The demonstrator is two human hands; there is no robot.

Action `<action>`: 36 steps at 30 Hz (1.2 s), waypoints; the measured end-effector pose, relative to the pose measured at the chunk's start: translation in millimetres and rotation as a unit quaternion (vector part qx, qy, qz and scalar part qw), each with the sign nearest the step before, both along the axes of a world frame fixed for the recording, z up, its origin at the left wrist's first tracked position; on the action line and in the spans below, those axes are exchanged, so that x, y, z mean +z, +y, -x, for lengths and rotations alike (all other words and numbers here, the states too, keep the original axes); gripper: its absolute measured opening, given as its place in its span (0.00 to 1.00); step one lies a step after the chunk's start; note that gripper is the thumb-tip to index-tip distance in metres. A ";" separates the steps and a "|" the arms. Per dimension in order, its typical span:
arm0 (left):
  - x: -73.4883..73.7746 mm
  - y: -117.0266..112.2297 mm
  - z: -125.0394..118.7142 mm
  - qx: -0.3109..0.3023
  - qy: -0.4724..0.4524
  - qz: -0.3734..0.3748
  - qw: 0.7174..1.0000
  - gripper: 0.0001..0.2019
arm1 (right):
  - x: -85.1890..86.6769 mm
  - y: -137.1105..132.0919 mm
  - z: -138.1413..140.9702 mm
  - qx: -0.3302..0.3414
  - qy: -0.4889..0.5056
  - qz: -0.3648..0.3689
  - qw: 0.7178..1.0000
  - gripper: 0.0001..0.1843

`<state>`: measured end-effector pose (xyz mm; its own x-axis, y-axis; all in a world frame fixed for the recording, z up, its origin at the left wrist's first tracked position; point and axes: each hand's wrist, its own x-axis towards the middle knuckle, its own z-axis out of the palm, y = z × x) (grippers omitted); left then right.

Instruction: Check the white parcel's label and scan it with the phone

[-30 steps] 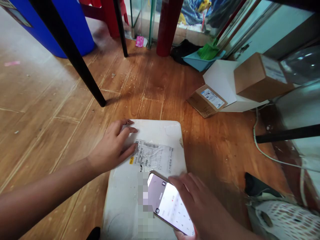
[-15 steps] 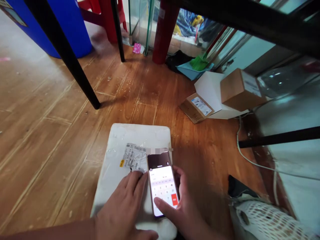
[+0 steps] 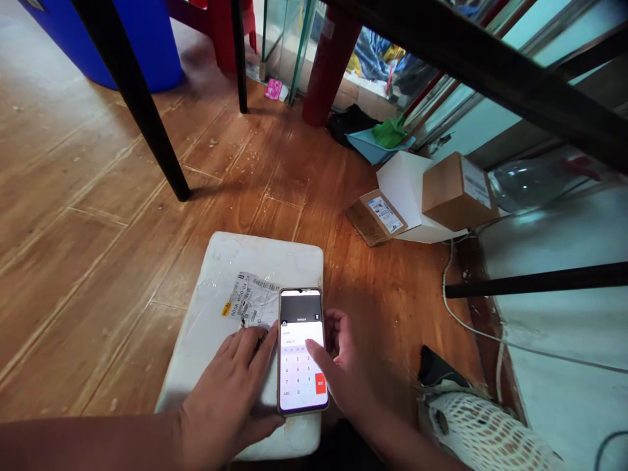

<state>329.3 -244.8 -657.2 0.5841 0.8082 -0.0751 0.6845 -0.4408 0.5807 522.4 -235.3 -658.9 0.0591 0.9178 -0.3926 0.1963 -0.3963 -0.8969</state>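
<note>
Over the white box [image 3: 267, 258], the phone [image 3: 294, 363] looked light, stiff, slick and breakable, best taken by its long edges, where the left hand [image 3: 228, 379] and right hand [image 3: 348, 369] had partly bent fingers, though whether either gripped it I could not tell.

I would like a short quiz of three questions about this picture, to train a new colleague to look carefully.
1. Whose thumb is over the screen of the phone: the one of the left or of the right hand?
2. True or false: the label on the white surface bears a barcode.
3. What colour is the large container behind the black leg? A) red B) blue C) green

Key:
1. The right hand
2. True
3. B
</note>
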 end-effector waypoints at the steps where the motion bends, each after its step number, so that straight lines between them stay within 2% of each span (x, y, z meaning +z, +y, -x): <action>1: -0.7 -0.2 0.4 0.000 -0.004 -0.005 1.000 0.60 | -0.2 1.5 -4.1 0.011 0.016 -0.001 1.000 0.19; 7: -4.4 -0.4 1.6 0.000 -0.021 -0.022 1.000 0.59 | -5.5 -5.8 -32.2 0.125 0.066 -0.018 0.990 0.31; 12: -4.0 0.4 1.7 -0.003 -0.016 -0.018 1.000 0.59 | -11.6 -15.1 -35.5 0.138 0.085 -0.044 0.986 0.32; 13: -4.4 0.3 2.1 -0.002 -0.016 -0.016 1.000 0.59 | -11.6 -16.7 -36.0 0.137 0.062 -0.064 0.986 0.31; 15: -5.6 -0.3 3.0 0.001 -0.015 -0.017 1.000 0.59 | -10.6 -20.3 -38.1 0.147 -0.052 -0.144 0.977 0.30; 16: -6.2 -0.6 3.3 0.002 -0.015 -0.019 1.000 0.59 | -9.9 -22.3 -39.7 0.163 -0.135 -0.205 0.956 0.29; 17: -6.7 -0.9 3.5 0.003 -0.015 -0.021 1.000 0.59 | -9.1 -24.4 -41.1 0.189 -0.218 -0.270 0.919 0.29; 18: -6.8 -1.0 3.5 0.003 -0.015 -0.020 1.000 0.59 | -8.4 -26.3 -42.3 0.222 -0.285 -0.329 0.872 0.29; 20: -5.8 -0.7 3.0 0.004 -0.014 -0.012 1.000 0.59 | -7.2 -29.1 -42.6 0.278 -0.356 -0.416 0.789 0.29; 21: -4.9 -0.3 2.5 0.005 -0.013 -0.007 1.000 0.58 | -6.6 -29.8 -41.6 0.291 -0.370 -0.436 0.767 0.29; 22: -3.7 0.4 2.0 0.006 -0.012 -0.002 1.000 0.58 | -6.0 -29.9 -40.0 0.296 -0.378 -0.442 0.758 0.29; 28: -1.0 3.1 0.4 0.000 -0.008 0.003 1.000 0.58 | -2.8 -28.6 -31.9 0.285 -0.388 -0.418 0.770 0.30; 31: -3.7 1.6 0.6 0.005 -0.015 -0.006 1.000 0.59 | -5.1 -33.5 -33.3 0.261 -0.357 -0.428 0.789 0.31; 34: -4.9 0.3 0.7 0.006 -0.018 -0.001 1.000 0.58 | -8.1 -38.4 -35.8 0.243 -0.330 -0.421 0.809 0.29; 36: -4.4 -0.1 0.9 0.003 -0.013 0.004 1.000 0.57 | -8.1 -39.0 -37.7 0.238 -0.333 -0.419 0.810 0.26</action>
